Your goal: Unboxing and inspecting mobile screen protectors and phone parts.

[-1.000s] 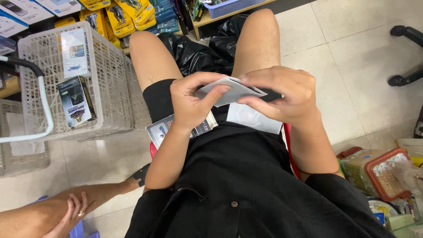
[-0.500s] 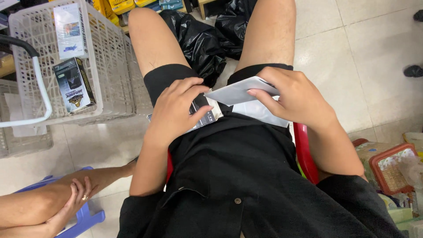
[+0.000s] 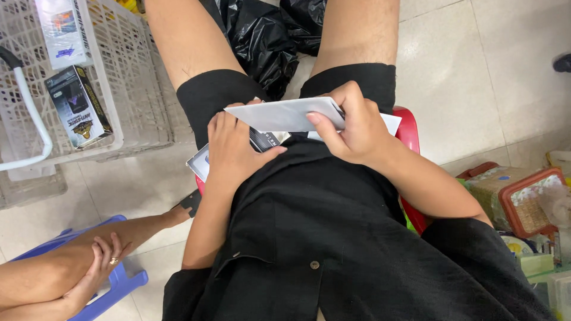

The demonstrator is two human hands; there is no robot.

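Note:
I sit on a red stool (image 3: 408, 134) and look down at my lap. My right hand (image 3: 351, 128) grips a flat white packet (image 3: 279, 115) by its right end, thumb on top. My left hand (image 3: 233, 148) lies flat on a dark printed package (image 3: 266, 140) on my lap, its fingertips touching the white packet's underside. More white sheets (image 3: 389, 123) stick out beneath my right hand. A corner of another flat package (image 3: 199, 163) shows beside my left wrist.
A white plastic basket (image 3: 128, 89) at the left holds a black box (image 3: 78, 107) and a white pack (image 3: 62, 30). Black plastic bags (image 3: 267, 35) lie between my legs. Another person's leg and hand (image 3: 98, 267) rest on a blue stool (image 3: 116, 285). Boxes (image 3: 517, 196) stand at the right.
My view has tipped further down. My left hand slid from the white packet onto the dark package in my lap, while my right hand keeps the white packet.

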